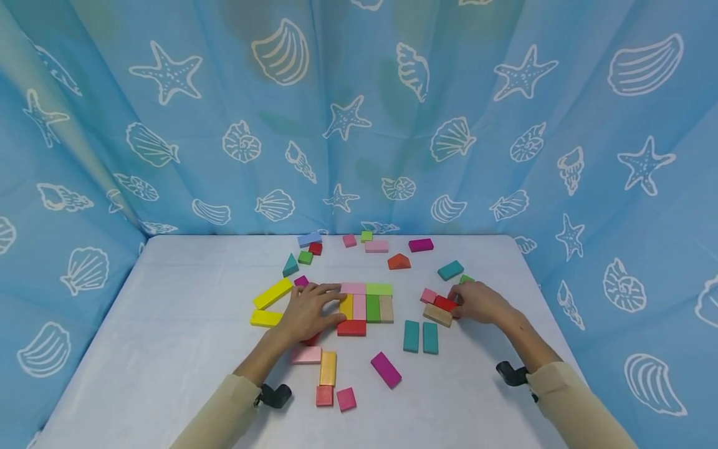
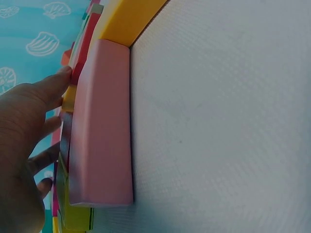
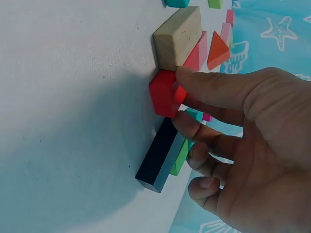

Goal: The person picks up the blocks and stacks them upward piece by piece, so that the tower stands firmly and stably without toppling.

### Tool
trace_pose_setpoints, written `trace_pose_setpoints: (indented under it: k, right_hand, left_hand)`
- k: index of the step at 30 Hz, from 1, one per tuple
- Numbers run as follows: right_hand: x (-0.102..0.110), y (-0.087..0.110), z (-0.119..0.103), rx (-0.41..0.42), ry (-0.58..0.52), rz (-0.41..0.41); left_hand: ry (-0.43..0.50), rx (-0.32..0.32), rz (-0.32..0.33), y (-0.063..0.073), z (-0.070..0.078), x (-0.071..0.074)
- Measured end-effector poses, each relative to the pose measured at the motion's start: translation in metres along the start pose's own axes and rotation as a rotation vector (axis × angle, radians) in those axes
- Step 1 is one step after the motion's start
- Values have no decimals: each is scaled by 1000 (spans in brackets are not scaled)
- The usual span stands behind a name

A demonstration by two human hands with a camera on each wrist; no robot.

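My left hand [image 1: 307, 312] rests at the left side of a flat arrangement of wooden blocks, thumb and fingers spread. Its fingertips touch the orange-yellow block [image 1: 346, 307]; the thumb is close to a red block [image 1: 351, 328] at the bottom. Pink, green and plain wood blocks stand side by side there, under a pink block [image 1: 353, 289] and a light green block [image 1: 379, 289]. Farther right, my right hand [image 1: 479, 302] pinches a red block [image 3: 162, 92] between thumb and fingers. A plain wood block [image 3: 182, 36] and a dark block [image 3: 158, 155] lie beside it.
Two teal blocks [image 1: 411, 337] lie between the hands, nearer me. A magenta block [image 1: 386, 370] and an orange block [image 1: 328, 368] lie in front. Yellow blocks [image 1: 272, 293] are left of my left hand. Several small blocks line the back, before a blue curtain [image 1: 359, 156].
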State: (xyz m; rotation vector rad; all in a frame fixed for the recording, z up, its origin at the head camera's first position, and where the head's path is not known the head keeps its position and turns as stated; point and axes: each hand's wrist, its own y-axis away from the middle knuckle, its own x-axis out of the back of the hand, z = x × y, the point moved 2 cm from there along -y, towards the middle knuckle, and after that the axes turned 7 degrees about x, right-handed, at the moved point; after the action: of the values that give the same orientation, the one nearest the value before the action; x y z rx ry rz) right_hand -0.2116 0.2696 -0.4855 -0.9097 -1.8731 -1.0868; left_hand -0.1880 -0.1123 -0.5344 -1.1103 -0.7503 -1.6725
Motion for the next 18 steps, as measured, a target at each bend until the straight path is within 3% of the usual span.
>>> trace_pose_setpoints:
  k: [12, 18]
  right_hand:
    - [-6, 5, -2, -16, 14, 52]
    - [2, 5, -11, 41, 146, 246]
  left_hand:
    - [11, -7, 2, 0, 0, 1]
    - [12, -15, 10, 0, 0, 0]
